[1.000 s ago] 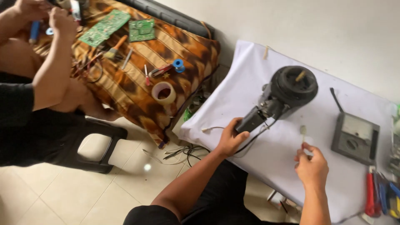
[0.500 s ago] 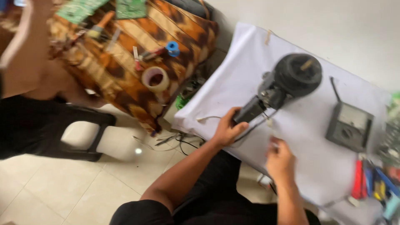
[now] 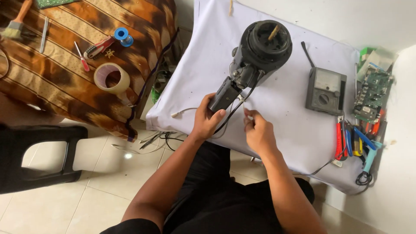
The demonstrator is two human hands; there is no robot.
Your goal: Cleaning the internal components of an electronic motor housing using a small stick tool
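Gripping black motor unit by handle — left hand; right hand pinching its thin wire just beside.

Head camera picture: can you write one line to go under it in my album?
Left hand holds a black hair dryer by its handle on a white-covered table while right hand pinches its cord.
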